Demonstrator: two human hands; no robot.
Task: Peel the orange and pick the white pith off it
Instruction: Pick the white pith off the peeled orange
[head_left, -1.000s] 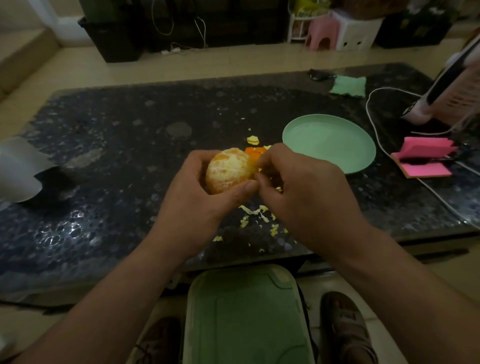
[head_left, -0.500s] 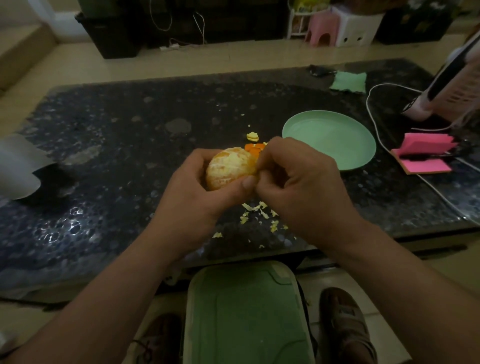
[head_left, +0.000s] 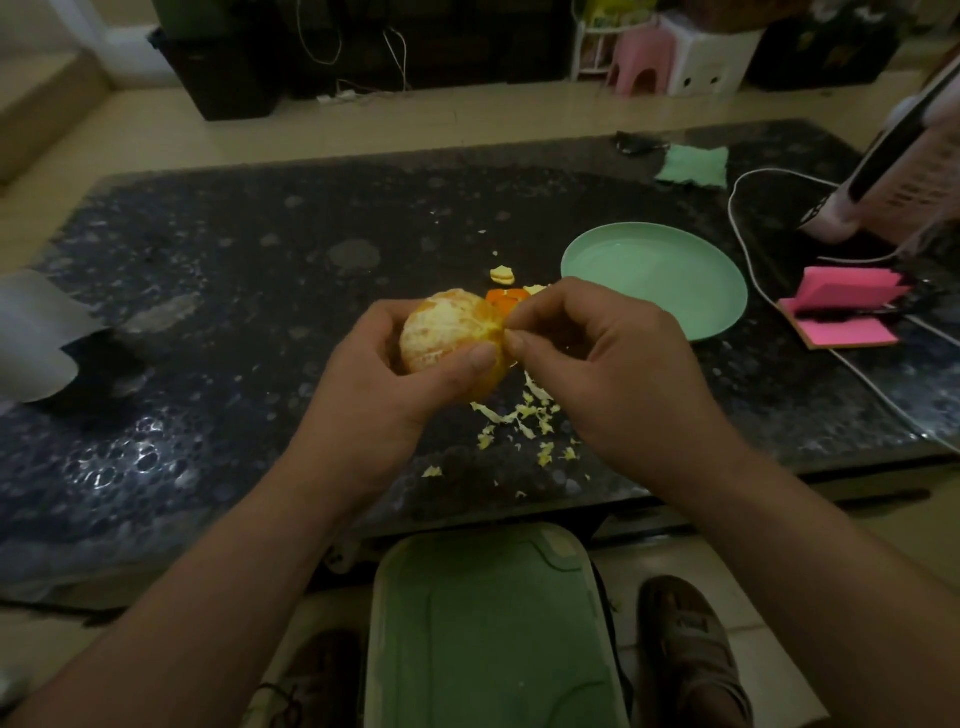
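Orange (head_left: 447, 332) in left hand (head_left: 374, 400) grip, right hand (head_left: 608, 379) fingers in pinch on its right edge, over bench (head_left: 208, 312) front half.

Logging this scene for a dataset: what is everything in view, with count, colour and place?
table: one, dark speckled, centre
orange: one, pale orange, held over table
peel pieces: few, orange, table behind orange
pith scraps: many, pale yellow, table below orange
plate: one, green, table right of orange
cloth: one, green, table's far right
notes: one pad, pink, table's right edge
cable: one, white, right of plate
sheet: one, grey, table's left edge
box: one, green, floor below table edge
stool: one, pink, far floor
feet: two, sandalled, beside box
left hand: one, grips orange
right hand: one, pinches pith on orange
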